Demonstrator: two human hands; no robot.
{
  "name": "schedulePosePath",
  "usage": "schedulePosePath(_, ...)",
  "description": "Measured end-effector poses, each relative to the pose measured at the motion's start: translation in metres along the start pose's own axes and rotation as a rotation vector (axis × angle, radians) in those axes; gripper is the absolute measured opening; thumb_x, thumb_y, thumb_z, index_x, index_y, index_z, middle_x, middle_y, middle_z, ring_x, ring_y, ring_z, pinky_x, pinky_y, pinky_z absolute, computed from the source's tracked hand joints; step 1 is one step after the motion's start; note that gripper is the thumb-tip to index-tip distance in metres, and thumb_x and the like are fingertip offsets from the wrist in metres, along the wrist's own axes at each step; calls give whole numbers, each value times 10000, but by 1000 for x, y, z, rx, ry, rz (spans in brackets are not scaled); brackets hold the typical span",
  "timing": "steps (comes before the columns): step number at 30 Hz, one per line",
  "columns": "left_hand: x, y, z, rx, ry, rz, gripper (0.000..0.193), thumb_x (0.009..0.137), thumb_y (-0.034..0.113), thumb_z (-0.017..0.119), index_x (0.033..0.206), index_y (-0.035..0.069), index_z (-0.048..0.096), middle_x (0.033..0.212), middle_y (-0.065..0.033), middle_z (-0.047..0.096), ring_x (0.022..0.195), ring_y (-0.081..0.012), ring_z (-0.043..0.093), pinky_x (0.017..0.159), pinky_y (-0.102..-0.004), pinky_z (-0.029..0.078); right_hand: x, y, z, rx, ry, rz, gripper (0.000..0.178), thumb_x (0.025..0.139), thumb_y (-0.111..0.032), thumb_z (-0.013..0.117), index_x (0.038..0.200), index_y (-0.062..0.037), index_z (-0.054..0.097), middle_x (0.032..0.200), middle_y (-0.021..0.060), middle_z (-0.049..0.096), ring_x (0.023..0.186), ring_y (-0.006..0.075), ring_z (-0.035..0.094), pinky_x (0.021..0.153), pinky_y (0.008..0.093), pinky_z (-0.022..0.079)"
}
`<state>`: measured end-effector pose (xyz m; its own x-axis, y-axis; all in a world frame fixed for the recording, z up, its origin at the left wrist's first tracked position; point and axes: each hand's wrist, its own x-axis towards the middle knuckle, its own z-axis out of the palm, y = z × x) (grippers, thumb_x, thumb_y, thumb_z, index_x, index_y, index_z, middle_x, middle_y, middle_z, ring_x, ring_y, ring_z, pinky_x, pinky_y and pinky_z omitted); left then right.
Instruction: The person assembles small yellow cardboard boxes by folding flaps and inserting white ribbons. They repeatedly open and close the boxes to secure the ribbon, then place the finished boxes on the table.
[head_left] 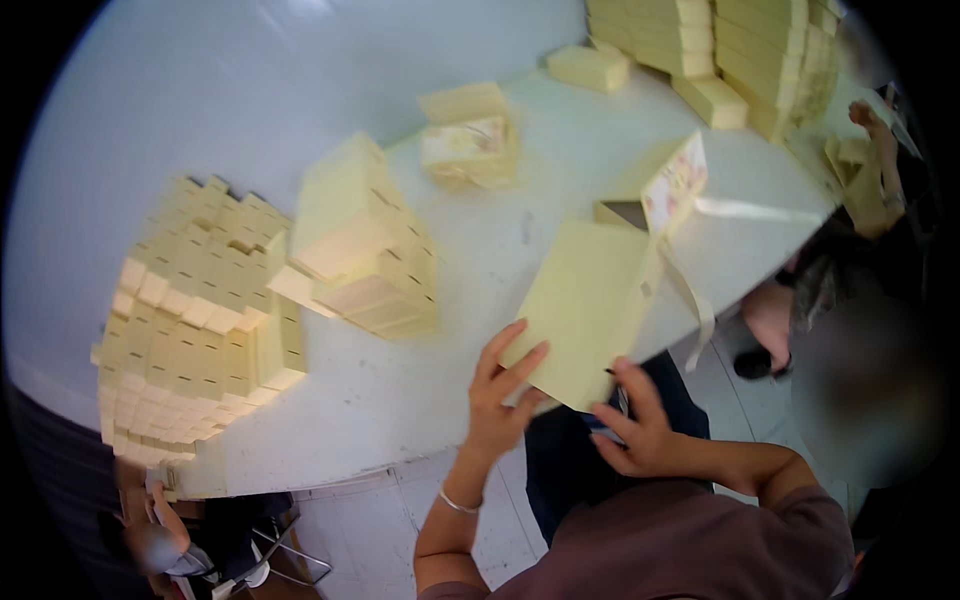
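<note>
A pale yellow cardboard box [585, 300] lies at the table's near edge, its plain, flat panel facing up. My left hand [497, 390] grips the box's near left corner, fingers spread over the edge and thumb lower down. At the near right corner my right hand [637, 425] holds the edge between its fingers and thumb; a small dark spot shows by one fingertip. Beyond the box's far end a flap with a floral print [677, 182] stands up. A white ribbon [690, 290] hangs along the right side, and another ribbon [755, 211] stretches to the right.
Stacked pale yellow boxes [200, 310] fill the table's left side, beside a second stack [365, 245]. A box with a printed side [465, 145] stands farther back. More boxes [765, 55] are piled at the far right. Other people work at right [875, 150] and lower left [165, 530].
</note>
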<state>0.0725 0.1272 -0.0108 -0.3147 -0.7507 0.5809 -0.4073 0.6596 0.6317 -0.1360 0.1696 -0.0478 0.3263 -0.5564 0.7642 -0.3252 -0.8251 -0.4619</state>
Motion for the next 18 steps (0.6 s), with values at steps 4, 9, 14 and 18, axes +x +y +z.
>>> schedulePosePath(4,-32,-38,-6,165,-80,-114,480,705,28,651,1171,21,535,1307,-192,398,1169,-316,435,958,-372,369,-43,12,19,292,-351,179,511,751,-107,658,1209,2,460,1303,279,367,1206,405,388,970,412,374)
schedulePosePath(9,-74,-13,6,23,427,-327,420,738,91,656,1104,-16,478,1154,-150,464,1028,-248,489,906,-347,386,2,60,-21,-31,187,377,376,753,-112,668,1081,-4,520,1124,182,492,1031,308,497,877,329,401)
schedulePosePath(14,-72,12,74,42,447,-454,341,801,122,634,1066,13,448,995,-79,510,934,-174,506,810,-266,399,30,91,-10,149,8,529,254,736,-117,693,875,-11,509,853,109,509,819,238,521,731,315,419)
schedulePosePath(18,-66,12,72,-92,659,-481,281,844,163,611,1053,31,478,1032,-82,538,891,-145,535,709,-228,434,57,70,-20,199,55,556,196,758,-127,665,820,-22,511,750,95,510,715,251,521,672,311,422)
